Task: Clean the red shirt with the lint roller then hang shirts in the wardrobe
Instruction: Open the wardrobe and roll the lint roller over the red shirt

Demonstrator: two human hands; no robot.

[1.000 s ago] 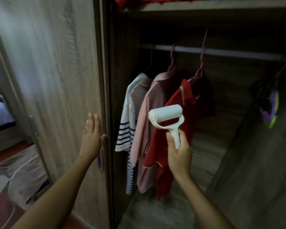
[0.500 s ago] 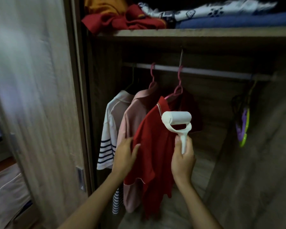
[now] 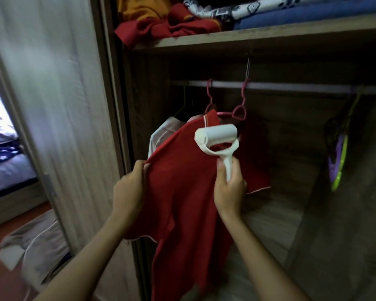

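Observation:
The red shirt [image 3: 182,192] hangs on a pink hanger [image 3: 240,109] from the wardrobe rail [image 3: 291,86]. My left hand [image 3: 130,187] pinches the shirt's left edge and pulls it outward to the left. My right hand [image 3: 229,190] grips the handle of the white lint roller [image 3: 216,135], whose drum rests against the upper part of the shirt near the collar. Behind the red shirt, a white shirt [image 3: 161,135] and a second pink hanger [image 3: 210,98] show partly; the rest of those garments is hidden.
The wooden wardrobe door [image 3: 63,105] stands open at left. The shelf [image 3: 248,38] above holds folded clothes. A purple and green hanger [image 3: 338,164] dangles at the right of the rail. Grey cloth [image 3: 35,242] lies on the floor; a bed [image 3: 4,166] sits far left.
My left hand left the wardrobe door, reached into the wardrobe and took hold of the red shirt's edge, spreading it leftward. The lint roller rose and now sits against the shirt.

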